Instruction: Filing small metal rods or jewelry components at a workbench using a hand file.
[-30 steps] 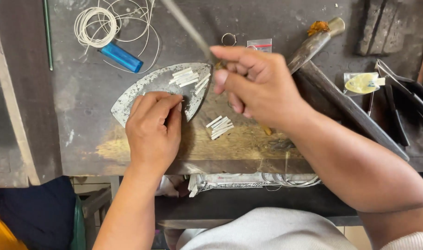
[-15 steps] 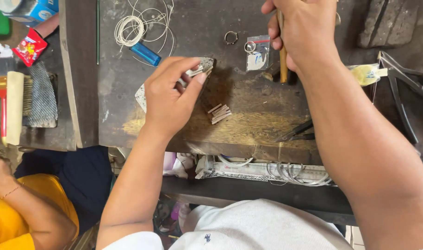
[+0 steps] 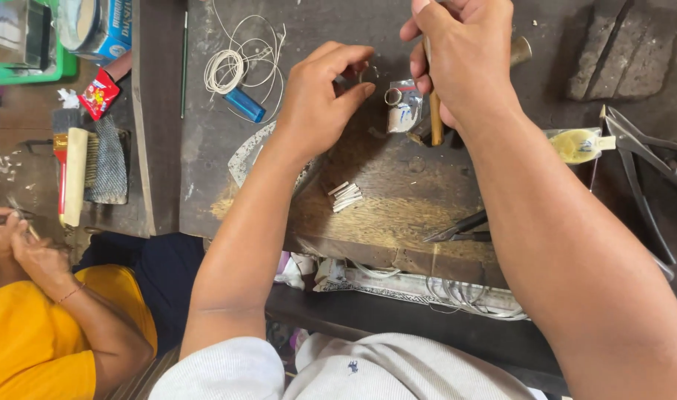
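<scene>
Head view, looking down on a dark, scarred wooden workbench [image 3: 338,30]. The left hand [image 3: 320,100] reaches forward with thumb and forefinger curled toward each other, tips almost meeting, over a small round metal ring [image 3: 368,72] lying on the bench just beyond the fingertips; whether the tips already pinch the ring cannot be told, as the forefinger hides part of it. The right hand [image 3: 464,55] is closed in a fist-like grip round a slender wooden-handled tool [image 3: 434,111], held upright with its lower end showing below the little finger. Between the two hands, just below the left fingertips, lies a small clear plastic bag [image 3: 404,107] with a second metal ring [image 3: 392,96] on its corner. Nearer the wrist of the left hand sit a bundle of short pale strips [image 3: 345,196] and, part-hidden under the forearm, a curved grey metal plate [image 3: 246,155]. Left of the left hand lie a coil of white cord [image 3: 227,70] and a blue lighter [image 3: 244,104]; dark pliers [image 3: 461,227] lie under the right forearm. The ring is judged light, stiff and smooth, likely to slip or roll, and best taken across its rim with two fingertips. At the lower left, another person in yellow [image 3: 27,333] works apart.
</scene>
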